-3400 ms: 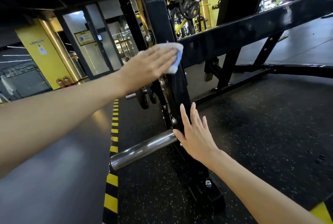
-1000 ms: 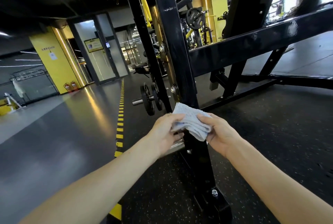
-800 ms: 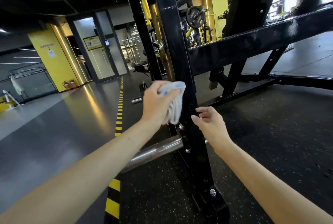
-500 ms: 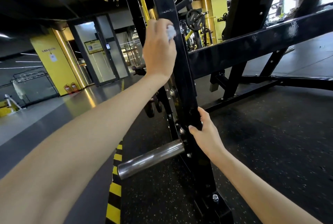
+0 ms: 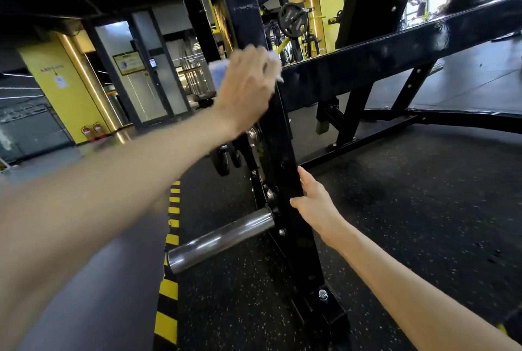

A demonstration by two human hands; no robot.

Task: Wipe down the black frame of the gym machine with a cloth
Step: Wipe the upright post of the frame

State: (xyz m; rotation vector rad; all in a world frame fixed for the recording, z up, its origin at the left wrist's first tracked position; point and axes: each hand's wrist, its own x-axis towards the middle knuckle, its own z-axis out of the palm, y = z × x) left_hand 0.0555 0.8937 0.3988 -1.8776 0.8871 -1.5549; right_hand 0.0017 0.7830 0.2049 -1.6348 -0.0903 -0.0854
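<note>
— Where's the cloth [image 5: 217,75]?
— Under the left hand [image 5: 245,88], pressed to the black upright [image 5: 245,11] where the crossbeam [image 5: 395,57] meets it. Blur hides whether the fingers curl or lie flat.
— And the right hand [image 5: 313,203]?
— Thumb and fingers clasp the same upright lower down, likely as a brace.
— Anything in the way?
— A steel peg [image 5: 220,240] juts out beside that hand, with bolted hardware [image 5: 254,136] between the two hands. A downward wipe would have to skirt both.
</note>
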